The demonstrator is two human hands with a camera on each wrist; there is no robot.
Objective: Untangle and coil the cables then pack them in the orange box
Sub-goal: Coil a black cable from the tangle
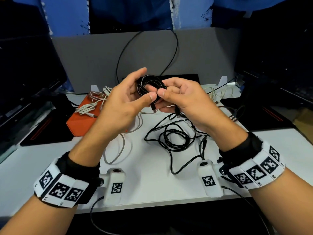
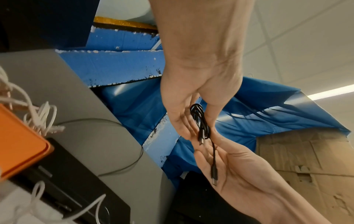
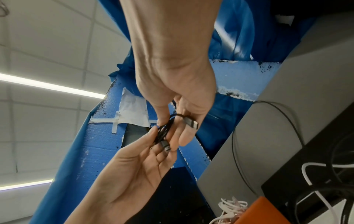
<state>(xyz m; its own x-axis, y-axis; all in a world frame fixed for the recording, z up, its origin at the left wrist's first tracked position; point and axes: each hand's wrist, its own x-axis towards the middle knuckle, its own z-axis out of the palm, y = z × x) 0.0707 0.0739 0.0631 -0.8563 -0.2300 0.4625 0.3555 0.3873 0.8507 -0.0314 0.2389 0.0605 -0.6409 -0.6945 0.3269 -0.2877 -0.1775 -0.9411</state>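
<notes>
Both of your hands meet at the centre of the head view, lifted above the counter (image 1: 152,184), and between them sits a small black coil (image 1: 149,85). Your left hand (image 1: 125,102) cups it with fingers mostly straight behind the loops and the thumb pressing on the front; your right hand (image 1: 184,100) is curled, its thumb and forefinger pinching the coil's near edge. Two plug ends hang loose below the thumbs, so the bundle does not look secured yet, and I judge you are finishing the coiling of this one cable.

What matters for the packing move: the orange box (image 1: 81,119) lies in the left-centre of the frame, down and to the left of the coil, and your left hand is the nearer one. The box's long side runs from the lower left up toward the centre. White and pinkish braided cables (image 1: 94,99) lie heaped on its upper part; whether they are inside it or resting on a lid I cannot tell.

Lower centre of the frame, under your right hand, a loose black tangle (image 1: 174,138) lies spread on the counter, not yet coiled, with a pale grey cable (image 1: 118,150) looping out from beneath your left forearm.
</notes>
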